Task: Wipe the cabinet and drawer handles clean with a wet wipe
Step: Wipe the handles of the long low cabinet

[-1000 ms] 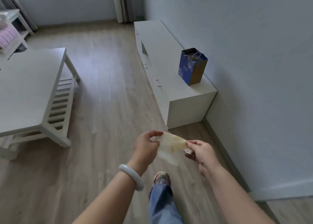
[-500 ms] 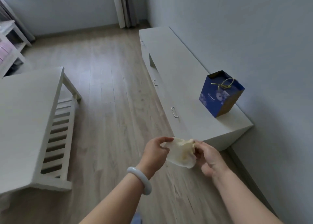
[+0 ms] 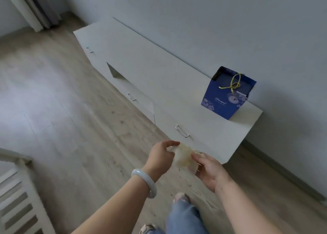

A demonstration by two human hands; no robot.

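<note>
Since half a second ago the person has stepped closer to the low cabinet [image 3: 177,85], so its nearest handle [image 3: 182,131] now sits just beyond the hands, and the wet wipe [image 3: 185,158] is less bunched between them than it was.

The left hand [image 3: 161,158] pinches the wipe's upper left edge between thumb and forefinger; the right hand [image 3: 208,170] lies palm-up under its right side, with the thumb laid over it. The wipe is one thin, limp, crumpled sheet, whitish with yellow-brown staining, held in the air above the floor and apart from the cabinet. A smooth, pale, rounded bangle [image 3: 145,182] circles the left wrist. Below the hands are a blue denim leg [image 3: 184,216] and two patterned shoes, one at [image 3: 180,197].

The floor [image 3: 62,109] is matte wood-grain plank. At the lower left stands the slatted white end of a table [image 3: 16,203].

The cabinet is long, flat-topped and matte white, set against a plain wall [image 3: 230,30]. Three slim metal loop handles show on its front: the near one, a middle one [image 3: 131,97] and a far one [image 3: 89,49]. On its near end stands one glossy blue paper bag [image 3: 228,95] with floral print and yellow-green cord handles. Curtains [image 3: 33,7] hang in the far corner.
</note>
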